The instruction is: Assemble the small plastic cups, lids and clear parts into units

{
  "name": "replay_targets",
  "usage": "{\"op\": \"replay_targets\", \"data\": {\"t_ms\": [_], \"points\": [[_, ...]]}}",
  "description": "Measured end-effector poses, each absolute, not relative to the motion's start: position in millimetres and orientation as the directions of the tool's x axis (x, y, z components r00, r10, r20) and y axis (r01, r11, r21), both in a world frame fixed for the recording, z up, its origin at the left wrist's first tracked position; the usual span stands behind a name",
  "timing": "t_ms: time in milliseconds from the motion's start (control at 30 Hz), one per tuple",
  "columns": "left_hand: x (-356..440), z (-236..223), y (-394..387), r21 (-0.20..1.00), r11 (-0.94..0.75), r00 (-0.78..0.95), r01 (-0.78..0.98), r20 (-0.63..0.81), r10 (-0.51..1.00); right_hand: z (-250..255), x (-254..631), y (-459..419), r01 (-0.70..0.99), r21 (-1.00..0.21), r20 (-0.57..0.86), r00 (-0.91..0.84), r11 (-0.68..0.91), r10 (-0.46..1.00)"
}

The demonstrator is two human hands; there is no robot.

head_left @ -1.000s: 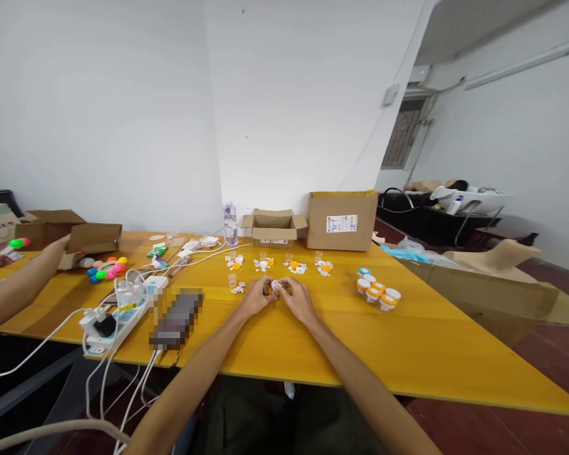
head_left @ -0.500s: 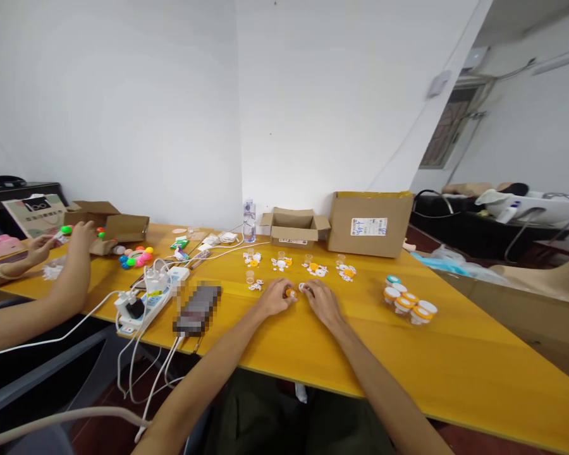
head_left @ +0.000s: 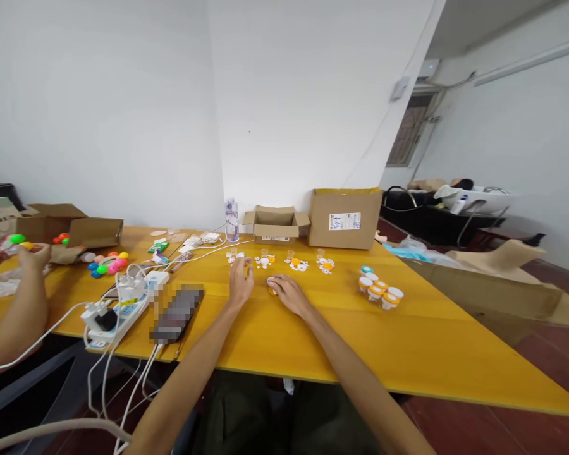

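Note:
My right hand (head_left: 288, 294) rests low over the table with its fingers around a small orange-and-white piece (head_left: 271, 289); its white top shows and the fingers cover part of it. To the left, my left hand (head_left: 239, 283) reaches forward with fingers extended and apart, and I see nothing held in it. It hides the spot where a small clear cup and white bits lay. Beyond the hands stands a row of clear cups (head_left: 291, 254) with loose white and orange discs (head_left: 299, 265) around them. Several orange-and-white lidded jars (head_left: 376, 291) cluster to the right.
Behind stand an open cardboard box (head_left: 275, 234), a larger closed carton (head_left: 344, 221) and a water bottle (head_left: 232, 218). On the left lie a phone (head_left: 177, 316), a power strip (head_left: 123, 316) with cables, and a colourful ball ring (head_left: 108, 265). Another person's hands (head_left: 33, 253) work at far left.
My hands have come apart. The left has let go of the orange piece and moved left and forward; the right now has the orange-and-white piece. The view swung right, then back.

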State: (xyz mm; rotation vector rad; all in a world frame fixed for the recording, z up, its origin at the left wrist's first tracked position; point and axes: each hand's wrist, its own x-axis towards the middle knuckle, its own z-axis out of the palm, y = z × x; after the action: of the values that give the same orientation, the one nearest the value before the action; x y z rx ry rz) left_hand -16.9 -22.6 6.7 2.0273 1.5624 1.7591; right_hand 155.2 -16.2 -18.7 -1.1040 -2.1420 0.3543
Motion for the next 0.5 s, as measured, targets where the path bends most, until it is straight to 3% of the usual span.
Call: {"op": "replay_targets", "data": {"t_ms": [133,300,367,500], "points": [[-24.5,7.8,-21.7,0.559,-0.441,-0.195,0.702,0.746,0.637,-19.6,156.8,-20.0,0.561,-0.529,0.484,-0.417,0.636,0.77],[-27.4,11.8,-25.8,0.541,-0.365,-0.188,0.758,0.717,0.671,-19.6,168.0,-26.1,0.624,-0.523,0.488,-0.34,0.58,0.804],[-26.1,12.6,-28.8,0.483,-0.396,-0.073,0.781,0.699,0.711,-17.9,169.6,-29.0,0.646,-0.5,0.479,-0.347,0.576,0.806],[-20.7,9.2,-35.1,0.321,-0.566,0.319,0.759,0.575,0.753,-13.4,167.3,-34.2,0.653,-0.465,0.467,-0.393,0.598,0.792]]}}
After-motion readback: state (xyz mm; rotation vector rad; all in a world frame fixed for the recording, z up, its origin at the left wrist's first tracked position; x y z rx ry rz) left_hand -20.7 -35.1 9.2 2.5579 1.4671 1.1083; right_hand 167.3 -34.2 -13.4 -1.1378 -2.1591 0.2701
